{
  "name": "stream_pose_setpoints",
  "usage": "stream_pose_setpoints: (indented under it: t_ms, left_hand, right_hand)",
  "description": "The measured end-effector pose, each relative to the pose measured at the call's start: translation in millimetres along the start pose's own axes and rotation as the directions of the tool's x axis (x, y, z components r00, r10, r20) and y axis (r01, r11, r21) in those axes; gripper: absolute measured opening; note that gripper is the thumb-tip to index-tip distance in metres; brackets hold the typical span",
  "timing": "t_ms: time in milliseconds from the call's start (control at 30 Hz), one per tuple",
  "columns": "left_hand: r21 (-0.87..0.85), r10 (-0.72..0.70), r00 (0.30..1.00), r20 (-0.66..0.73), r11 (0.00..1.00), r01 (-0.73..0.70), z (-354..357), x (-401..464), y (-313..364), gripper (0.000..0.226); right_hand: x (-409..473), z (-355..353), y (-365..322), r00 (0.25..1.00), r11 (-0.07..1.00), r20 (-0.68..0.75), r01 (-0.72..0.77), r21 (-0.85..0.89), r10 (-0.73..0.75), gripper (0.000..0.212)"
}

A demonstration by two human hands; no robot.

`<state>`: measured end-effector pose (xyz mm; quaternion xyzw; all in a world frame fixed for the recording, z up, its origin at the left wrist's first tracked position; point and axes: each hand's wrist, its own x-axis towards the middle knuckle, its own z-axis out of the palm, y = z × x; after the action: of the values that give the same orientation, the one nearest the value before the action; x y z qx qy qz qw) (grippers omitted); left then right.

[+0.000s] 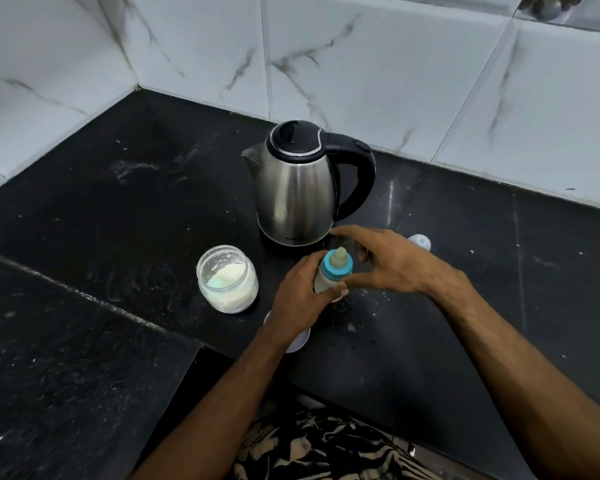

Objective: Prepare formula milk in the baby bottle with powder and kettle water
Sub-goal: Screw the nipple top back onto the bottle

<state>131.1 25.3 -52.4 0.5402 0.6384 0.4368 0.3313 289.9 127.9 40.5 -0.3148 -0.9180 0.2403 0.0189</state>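
Note:
The baby bottle (333, 271) stands on the black counter (118, 216), with a blue collar and pale teat on top and white milk inside. My left hand (300, 296) grips its body from the left. My right hand (385, 261) arches over the collar, thumb against its right side and fingers spread above it. A steel kettle (297, 188) with a black lid and handle stands just behind, spout pointing left. To the left sits an open glass jar (227, 278) of white powder with a pale scoop inside.
A white lid (300, 339) lies on the counter under my left wrist. A small clear cap (420, 242) lies behind my right hand. White marble-tiled walls (361, 64) close the back and left. The counter steps down at front left.

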Motion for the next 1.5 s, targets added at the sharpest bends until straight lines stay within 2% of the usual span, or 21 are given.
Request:
stream_pose_setpoints:
  t_ms: [100,167,267,333,367,433,533,633,700,767,867,933,1000,1067,1167,1200,1267,1333,1400,1500]
  left_hand:
    - [0.005,-0.012,1.000,0.008,1.000,0.012,1.6,2.9,-4.1,0.065]
    - [0.013,-0.010,1.000,0.015,1.000,0.009,1.5,3.2,-4.9,0.065]
    - [0.027,0.018,1.000,0.002,0.999,-0.018,1.0,2.0,-3.8,0.066]
    - [0.028,0.009,1.000,-0.006,1.000,-0.008,1.1,1.8,-3.4,0.065]
    - [0.025,0.001,1.000,-0.008,1.000,-0.001,1.3,2.0,-3.3,0.064]
    - [0.011,-0.005,1.000,-0.008,1.000,0.005,1.5,2.7,-4.6,0.063]
    - [0.005,-0.013,1.000,0.006,1.000,0.013,1.1,3.3,-4.6,0.066]
    - [0.001,0.001,1.000,0.016,1.000,-0.001,-0.2,0.7,0.4,0.074]
    - [0.001,0.024,1.000,0.004,1.000,-0.024,-0.4,-0.5,0.3,0.079]
    - [-0.010,0.012,1.000,-0.006,1.000,-0.012,-0.8,-0.4,-0.6,0.071]
    - [-0.010,-0.014,1.000,0.005,1.000,0.014,-0.6,1.8,-2.0,0.071]
    - [-0.003,-0.015,1.000,0.024,1.000,0.015,-0.7,1.7,-1.4,0.075]
    - [-0.006,-0.008,1.000,0.030,1.000,0.008,-1.2,1.2,-0.5,0.076]
    - [-0.004,0.005,1.000,0.029,1.000,-0.005,-1.3,0.2,0.5,0.074]
    - [0.001,0.001,1.000,0.020,1.000,-0.001,-1.5,0.0,1.0,0.071]
    - [-0.002,-0.007,1.000,0.018,1.000,0.007,-1.4,0.3,0.2,0.071]
    - [-0.003,-0.015,1.000,0.024,1.000,0.015,-1.3,1.1,-0.3,0.073]
    - [0.005,-0.012,0.999,0.039,1.000,0.012,-1.4,1.4,0.2,0.073]
    - [0.001,-0.007,0.999,0.042,1.000,0.007,-1.8,0.8,0.6,0.072]
    - [0.007,-0.002,1.000,0.025,1.000,0.002,-2.3,-0.4,1.3,0.070]
  right_hand:
    - [1.5,4.6,2.2,0.999,0.997,0.012,0.040,0.058,-0.041,0.050]
    - [2.3,9.3,-0.4,0.999,0.999,-0.028,-0.013,0.040,0.015,0.044]
    - [0.5,10.4,0.1,0.998,0.998,-0.043,-0.053,-0.034,0.052,0.062]
    - [-0.6,5.8,1.5,1.000,1.000,0.011,-0.016,0.010,0.015,0.077]
    - [-0.6,3.9,2.2,0.999,0.998,0.034,0.009,0.058,-0.011,0.076]
    - [-0.4,5.8,3.4,0.998,0.992,0.034,0.055,0.118,-0.060,0.062]
    - [0.8,16.4,-0.7,0.999,0.993,-0.045,0.004,0.119,0.001,0.047]
    - [0.5,18.4,-3.2,0.991,0.995,-0.093,-0.090,0.050,0.094,0.053]
    - [-1.8,12.7,-3.0,0.994,0.996,-0.070,-0.082,0.024,0.083,0.062]
    - [-4.3,7.1,-2.6,0.999,0.997,-0.033,-0.025,0.077,0.028,0.072]
    - [-3.7,9.0,-1.5,0.999,0.992,-0.014,0.047,0.118,-0.046,0.058]
    - [-1.2,17.0,-2.0,0.997,0.994,-0.071,0.006,0.106,0.001,0.045]
    - [0.2,22.6,-3.8,0.988,0.994,-0.121,-0.085,0.071,0.094,0.048]
    - [-0.2,23.8,-4.1,0.983,0.991,-0.135,-0.116,0.068,0.125,0.056]
    - [-3.1,14.8,-2.9,0.996,0.992,-0.068,-0.041,0.119,0.050,0.071]
    - [-3.6,13.1,-1.8,0.999,0.991,-0.039,0.001,0.133,0.004,0.070]
    - [-1.9,17.2,-0.1,0.999,0.986,-0.035,0.037,0.161,-0.032,0.053]
    - [0.2,23.8,-2.2,0.995,0.985,-0.081,-0.042,0.165,0.056,0.045]
    - [1.2,28.8,-4.1,0.983,0.981,-0.114,-0.128,0.148,0.146,0.054]
    - [-0.6,24.2,-3.8,0.990,0.986,-0.111,-0.071,0.149,0.088,0.066]
